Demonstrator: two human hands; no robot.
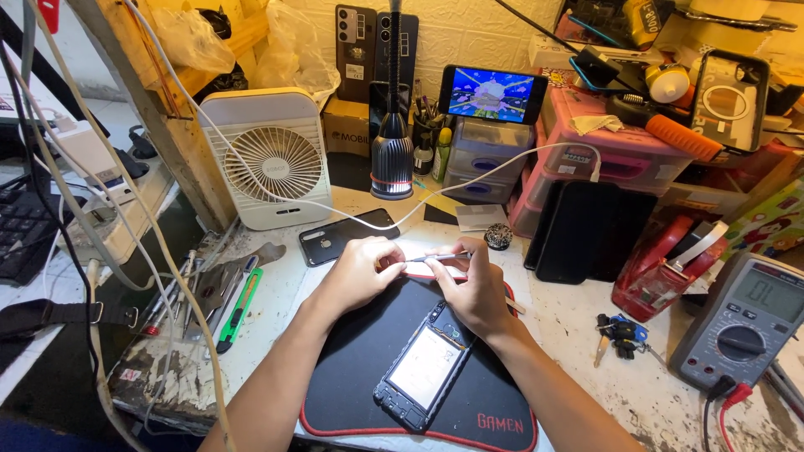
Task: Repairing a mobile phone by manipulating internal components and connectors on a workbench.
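Tweezers (437, 257) are lying along nine-to-three, right hand (473, 289) fingers gripping them, left hand (358, 269) fingers pinching their tip; phone (423, 368) at six o'clock.

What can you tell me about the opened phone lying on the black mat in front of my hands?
The opened phone is a dark, rectangular body lying flat and askew on the black mat with red edging, its back cover off. A pale, shiny rectangular panel fills most of its middle inside a black frame. Its upper end is tucked under the right hand, which holds a thin metal tool; the lower end points toward the mat's near edge.
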